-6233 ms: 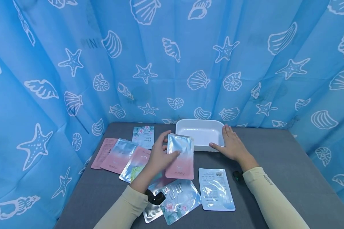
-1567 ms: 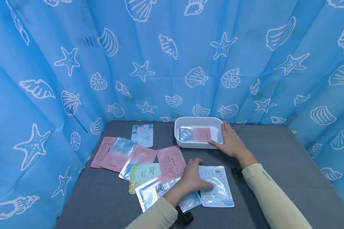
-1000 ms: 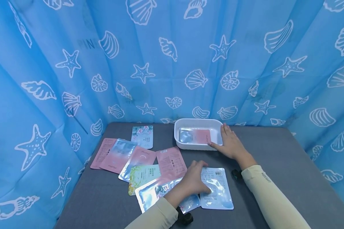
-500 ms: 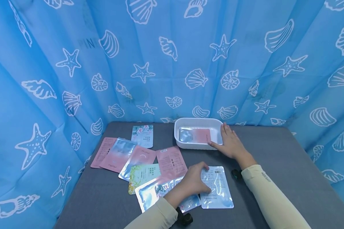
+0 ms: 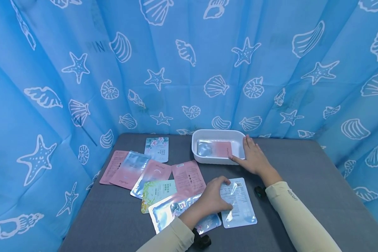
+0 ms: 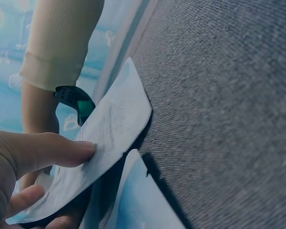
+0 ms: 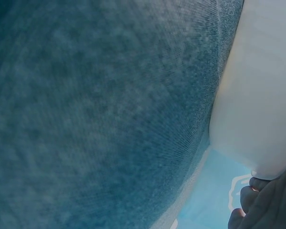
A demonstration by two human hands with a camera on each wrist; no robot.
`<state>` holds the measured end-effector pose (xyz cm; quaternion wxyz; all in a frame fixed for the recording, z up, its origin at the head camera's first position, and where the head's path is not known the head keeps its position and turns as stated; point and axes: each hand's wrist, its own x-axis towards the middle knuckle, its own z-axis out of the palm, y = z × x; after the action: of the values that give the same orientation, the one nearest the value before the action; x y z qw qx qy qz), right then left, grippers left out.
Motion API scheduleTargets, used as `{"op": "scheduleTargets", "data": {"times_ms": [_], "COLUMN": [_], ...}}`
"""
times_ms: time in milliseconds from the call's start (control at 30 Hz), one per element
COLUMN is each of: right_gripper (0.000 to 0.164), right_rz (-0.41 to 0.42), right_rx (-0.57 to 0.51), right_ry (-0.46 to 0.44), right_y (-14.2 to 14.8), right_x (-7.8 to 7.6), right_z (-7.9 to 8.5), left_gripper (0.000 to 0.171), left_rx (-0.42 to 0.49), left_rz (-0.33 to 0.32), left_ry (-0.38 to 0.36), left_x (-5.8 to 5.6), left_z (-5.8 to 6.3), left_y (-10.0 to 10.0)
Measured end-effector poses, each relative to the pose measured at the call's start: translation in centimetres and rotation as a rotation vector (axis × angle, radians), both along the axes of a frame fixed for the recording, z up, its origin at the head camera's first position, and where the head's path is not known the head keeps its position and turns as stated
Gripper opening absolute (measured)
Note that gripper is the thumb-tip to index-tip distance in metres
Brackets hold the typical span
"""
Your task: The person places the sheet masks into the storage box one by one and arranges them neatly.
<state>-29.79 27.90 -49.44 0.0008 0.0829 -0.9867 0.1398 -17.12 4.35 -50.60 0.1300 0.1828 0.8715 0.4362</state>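
My left hand [image 5: 212, 197] pinches the left edge of a pale blue sheet mask packet [image 5: 239, 204]. In the left wrist view the thumb lies on top of the packet [image 6: 109, 124] and fingers show beneath it; its near edge is raised off the cloth. My right hand [image 5: 255, 157] rests against the right end of a white plastic bin [image 5: 204, 160], its fingers straight along the side and the thumb at the front rim. Inside the bin lies a pink and silver-blue mask packet [image 5: 214, 148]. The right wrist view shows the bin's outer wall [image 7: 257, 95] and part of the fingers.
Left of the hands, several mask packets overlap: pink ones [image 5: 189, 176], a green one [image 5: 159, 192] and a shiny blue one [image 5: 162, 213] partly under my left forearm. A floral packet [image 5: 156, 149] lies farther back. Grey cloth covers the table [image 5: 302, 175]; a blue curtain [image 5: 189, 70] hangs behind.
Earlier, my left hand held a pink and blue packet beside the bin; that packet now lies inside. The left hand has moved to the pale blue packet, which has just tilted and lifted slightly.
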Motion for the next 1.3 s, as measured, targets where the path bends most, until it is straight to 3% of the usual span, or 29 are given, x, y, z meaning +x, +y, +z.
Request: {"op": "scheduleTargets", "data": {"times_ms": [333, 567, 833, 1300], "right_gripper": [0.121, 0.121, 0.12, 0.121], "right_rz": [0.002, -0.002, 0.002, -0.008], "right_rx": [-0.005, -0.017, -0.009, -0.022], "right_ry": [0.006, 0.008, 0.01, -0.019], "right_y": [0.1, 0.1, 0.1, 0.1], "right_x": [0.1, 0.1, -0.2, -0.1], "right_z": [-0.2, -0.2, -0.4, -0.1], "left_gripper": [0.072, 0.073, 0.074, 0.077], "left_rx": [0.07, 0.169, 0.243, 0.332], "left_rz": [0.014, 0.032, 0.061, 0.098], "left_ry": [-0.019, -0.054, -0.042, 0.013], "left_x": [0.1, -0.2, -0.5, -1.9], "left_z": [-0.2, -0.2, 0.0, 1.1], "left_y": [-0.2, -0.7, -1.7, -3.9]}}
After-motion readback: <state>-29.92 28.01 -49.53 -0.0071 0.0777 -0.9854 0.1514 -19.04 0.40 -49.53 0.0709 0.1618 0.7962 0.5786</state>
